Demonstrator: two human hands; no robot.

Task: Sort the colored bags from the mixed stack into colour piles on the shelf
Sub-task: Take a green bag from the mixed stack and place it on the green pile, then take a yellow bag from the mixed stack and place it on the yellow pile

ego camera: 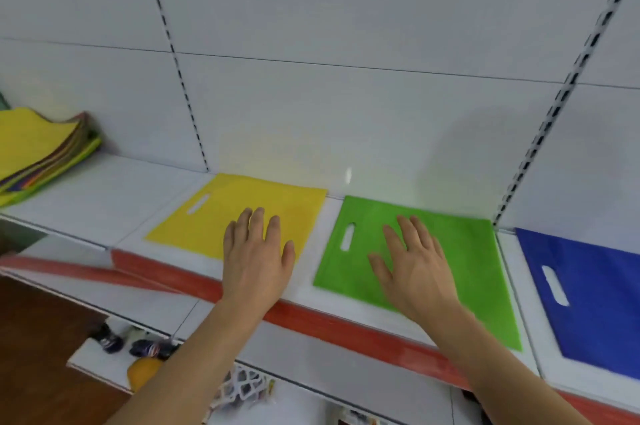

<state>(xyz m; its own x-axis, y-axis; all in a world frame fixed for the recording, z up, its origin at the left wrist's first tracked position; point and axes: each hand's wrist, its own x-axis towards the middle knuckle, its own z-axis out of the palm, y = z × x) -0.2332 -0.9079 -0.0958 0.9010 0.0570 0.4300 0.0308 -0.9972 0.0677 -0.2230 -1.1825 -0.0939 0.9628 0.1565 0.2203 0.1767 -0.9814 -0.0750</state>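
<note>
On the white shelf [104,202], we take the flat green non-woven bag [467,261] as landmark. Our right hand [415,272] lies flat on it, fingers straight, gripping nothing. Our left hand [256,258] is likewise spread and released, over the near right corner of the flat yellow non-woven bag [225,213] just left of the green one; whether it touches or hovers, we can't tell. A flat blue non-woven bag [595,296] lies just right of green. The mixed stack of coloured bags [38,150] sits well left of green, yellow on top, still thick. So three piles started, most sorting left to do.

Handling, our read: bags look thin, light and floppy with a matte, slightly grippy fabric. They'll sag and may drag the next sheet along. Best to pinch one layer at a lifted edge or by the die-cut handle slot [347,236], peel, then lay flat and smooth down.
</note>
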